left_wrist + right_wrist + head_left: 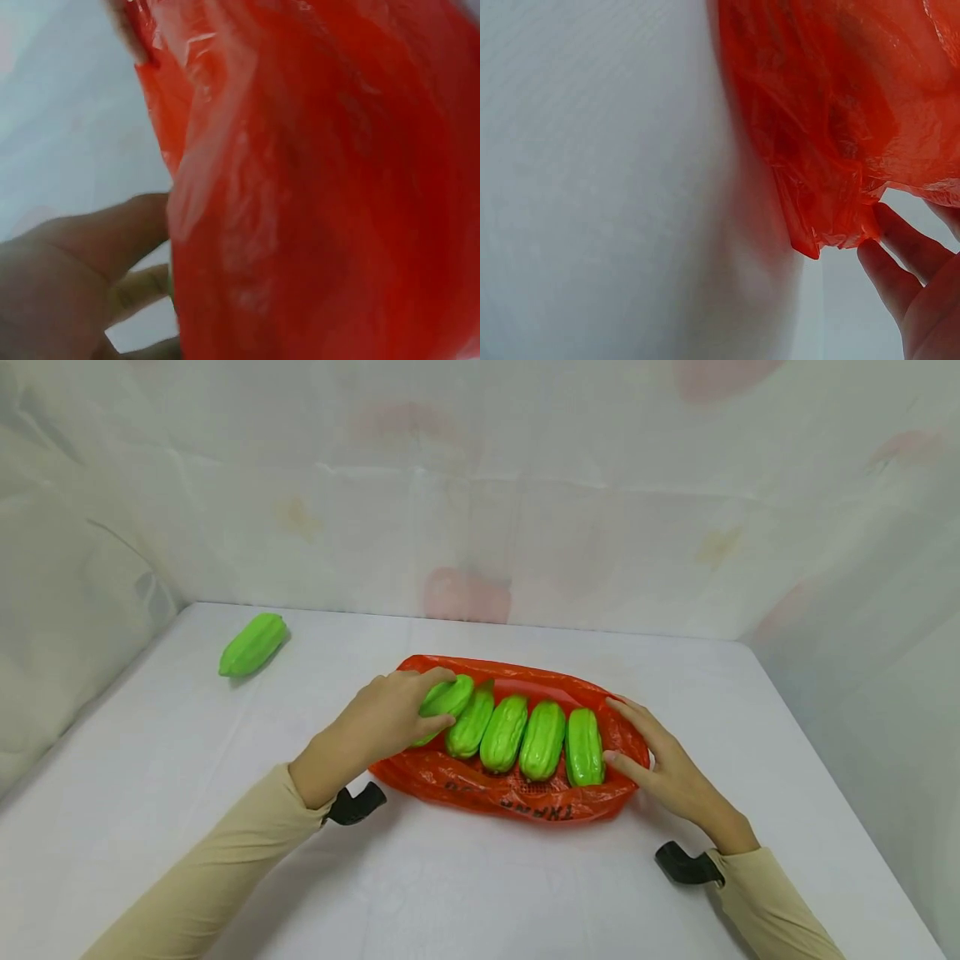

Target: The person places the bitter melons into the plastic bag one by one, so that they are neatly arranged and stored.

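A red plastic bag (457, 781) lies spread open on the table, its mouth facing up. Several bright green, ridged, oblong fruits (543, 741) sit side by side in it. At the bag's left end, my left hand (386, 714) has its thumb and fingers around the leftmost green fruit (447, 697), which leans over its neighbour. My right hand (667, 768) holds the bag's right rim, thumb and a finger over the edge. Other fingertips (889, 274) meet the plastic from outside. Red plastic hides the fruit in the left wrist view, where part of the left hand (82, 270) shows.
Another green ridged fruit (253, 645) lies alone at the table's far left. The table (480, 885) has a white cover, with pale patterned cloth (570, 518) hanging behind and at both sides. Dark lettering (551, 812) marks the bag's front.
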`<state>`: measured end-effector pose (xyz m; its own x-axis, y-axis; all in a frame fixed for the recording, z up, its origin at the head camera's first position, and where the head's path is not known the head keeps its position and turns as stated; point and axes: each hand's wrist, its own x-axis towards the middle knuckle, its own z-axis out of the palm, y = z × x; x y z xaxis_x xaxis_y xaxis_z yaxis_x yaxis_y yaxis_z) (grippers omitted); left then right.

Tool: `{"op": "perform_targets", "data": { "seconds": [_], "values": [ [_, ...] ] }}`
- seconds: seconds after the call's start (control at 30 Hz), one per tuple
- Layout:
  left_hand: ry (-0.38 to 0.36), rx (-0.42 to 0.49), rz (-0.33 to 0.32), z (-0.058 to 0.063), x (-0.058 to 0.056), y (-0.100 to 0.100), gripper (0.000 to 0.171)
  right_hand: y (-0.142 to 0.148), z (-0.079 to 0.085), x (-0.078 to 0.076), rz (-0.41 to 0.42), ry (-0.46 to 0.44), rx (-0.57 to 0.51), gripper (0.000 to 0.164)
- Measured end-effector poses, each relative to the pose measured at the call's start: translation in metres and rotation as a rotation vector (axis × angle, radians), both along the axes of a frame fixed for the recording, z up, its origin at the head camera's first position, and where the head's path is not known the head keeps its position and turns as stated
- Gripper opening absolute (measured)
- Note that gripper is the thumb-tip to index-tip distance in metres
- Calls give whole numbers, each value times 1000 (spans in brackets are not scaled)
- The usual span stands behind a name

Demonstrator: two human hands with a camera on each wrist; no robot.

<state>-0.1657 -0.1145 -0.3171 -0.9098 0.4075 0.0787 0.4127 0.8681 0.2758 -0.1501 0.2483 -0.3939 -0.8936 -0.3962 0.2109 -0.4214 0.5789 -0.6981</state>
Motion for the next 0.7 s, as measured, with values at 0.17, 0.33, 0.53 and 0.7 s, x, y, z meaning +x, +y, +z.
{"op": "perform_targets", "data": {
  "seconds": [0.17, 0.33, 0.53, 0.7],
  "values": [
    [41, -38, 44, -6, 0, 3, 54, 1, -1, 0, 0, -7, -1, 67],
    [75, -34, 75, -11, -2, 7, 53, 2, -1, -1, 3, -11, -3, 67],
    [81, -22, 101, -15, -6, 11, 52, 2, -3, -2, 9, -16, -11, 66],
    [51, -17, 108, -17, -7, 11, 51, 1, -3, -2, 7, -20, -9, 66]
  ]
}}
